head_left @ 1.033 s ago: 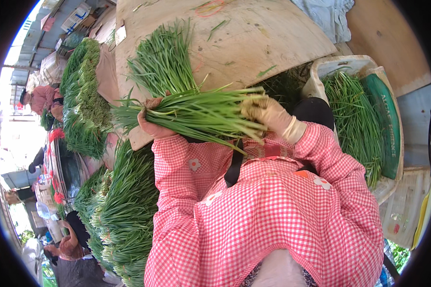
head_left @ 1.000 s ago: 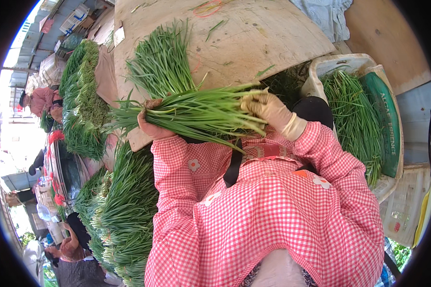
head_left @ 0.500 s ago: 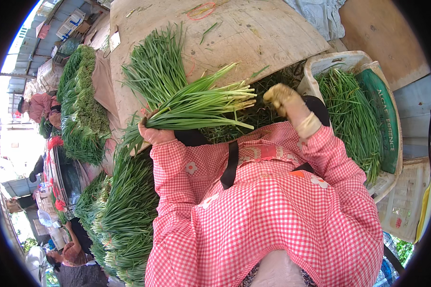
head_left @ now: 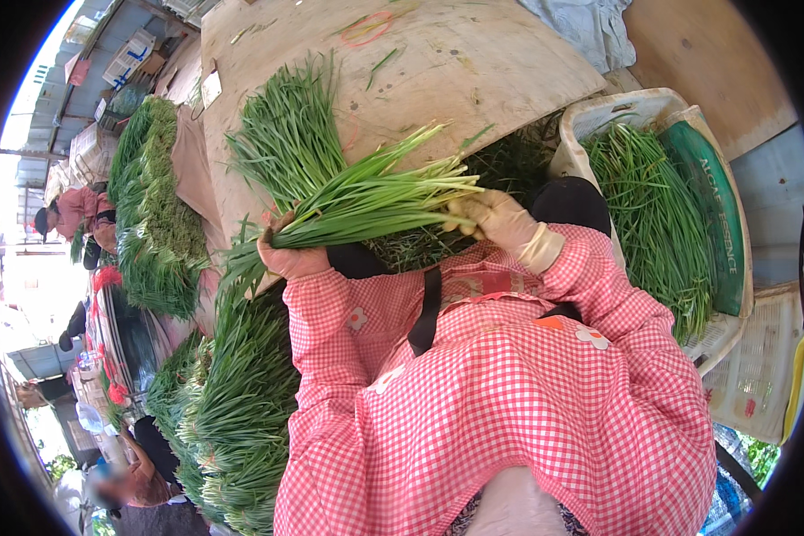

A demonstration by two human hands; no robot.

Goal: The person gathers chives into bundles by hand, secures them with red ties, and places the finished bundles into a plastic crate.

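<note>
A loose bunch of garlic chives point(head_left: 375, 201) lies across my lap, its green leaves to the left and pale stem ends to the right. My bare left hand point(head_left: 293, 259) is wrapped round the leafy end. At the stem ends, my right hand point(head_left: 502, 220), in a soiled pale glove, has its fingers curled against the lower stems; the bunch partly hides its fingertips. Just beyond the held bunch, another pile of chives point(head_left: 290, 134) rests on the wooden board point(head_left: 473, 62).
On the right stands a white crate point(head_left: 612, 103) of chives with a green printed sack point(head_left: 704, 214) inside. Stacked chive bundles point(head_left: 241, 402) lie left of me. A red rubber band point(head_left: 366, 29) is on the board. Two people work at the far left.
My right hand has come left and down from beside the bunch and now touches its stem ends. My left hand keeps its hold on the leaves.
</note>
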